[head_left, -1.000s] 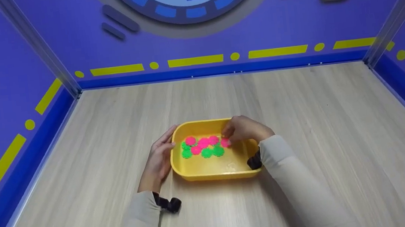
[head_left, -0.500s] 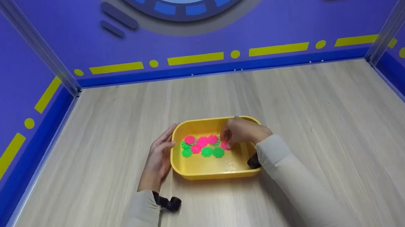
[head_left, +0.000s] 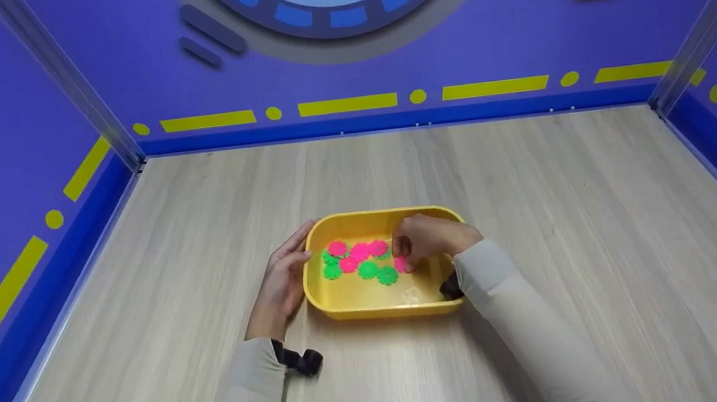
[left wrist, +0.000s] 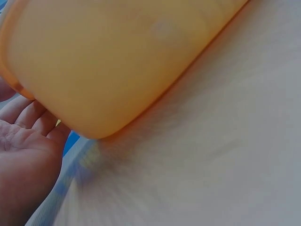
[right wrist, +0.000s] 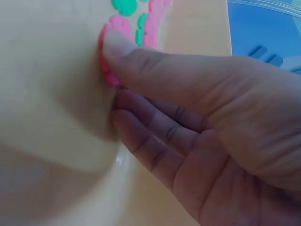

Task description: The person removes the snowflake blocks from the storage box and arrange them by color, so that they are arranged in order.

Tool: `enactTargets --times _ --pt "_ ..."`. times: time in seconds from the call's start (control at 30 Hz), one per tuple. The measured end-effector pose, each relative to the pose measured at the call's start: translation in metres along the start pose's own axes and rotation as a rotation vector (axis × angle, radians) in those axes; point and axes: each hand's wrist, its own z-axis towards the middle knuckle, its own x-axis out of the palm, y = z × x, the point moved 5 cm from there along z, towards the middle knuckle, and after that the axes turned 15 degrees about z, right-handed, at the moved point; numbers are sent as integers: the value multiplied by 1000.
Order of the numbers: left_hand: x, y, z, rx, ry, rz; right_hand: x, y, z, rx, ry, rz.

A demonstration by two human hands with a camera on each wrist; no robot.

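Observation:
On the wooden table stands a yellow plastic tub (head_left: 342, 299) holding several pink and green scallop-edged discs. My left hand (head_left: 281, 286) grips its left wall, thumb at the rim and fingers along the outside; in the left wrist view that hand (left wrist: 30, 150) reaches behind the wall. Inside the tub's right part is my right hand (head_left: 429, 237). Its thumb lies on a pink disc (right wrist: 117, 28) and seems to pinch it; the index finger is hidden behind. The other fingers (right wrist: 136, 132) curl near the tub's floor. Green discs (head_left: 387, 275) and pink discs (head_left: 360, 252) lie to its left.
Wooden tabletop (head_left: 528, 170) surrounds the tub. A blue-purple back wall (head_left: 352, 78) with yellow stripes closes off the far side, with similar side walls left and right. Black wrist cameras (head_left: 310, 362) sit at both cuffs.
The right hand has moved slightly toward the tub's near side, and the pink disc at its thumb has shifted with it. One green disc has slid a little nearer. The left hand keeps its hold.

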Motion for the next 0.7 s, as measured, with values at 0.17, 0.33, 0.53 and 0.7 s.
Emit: enactTargets --times 0.17,0.33,0.53,0.7 --pt "1 1 0 -2 16 -11 1 -1 0 -19 27 -9" --pt "1 0 -1 4 15 -8 0 -1 -1 -32 40 -11" --pt "1 -1 -1 14 12 -12 -1 0 -1 -15 36 -1" --pt "1 -1 -1 19 8 -14 -2 -2 -1 -1 36 12"
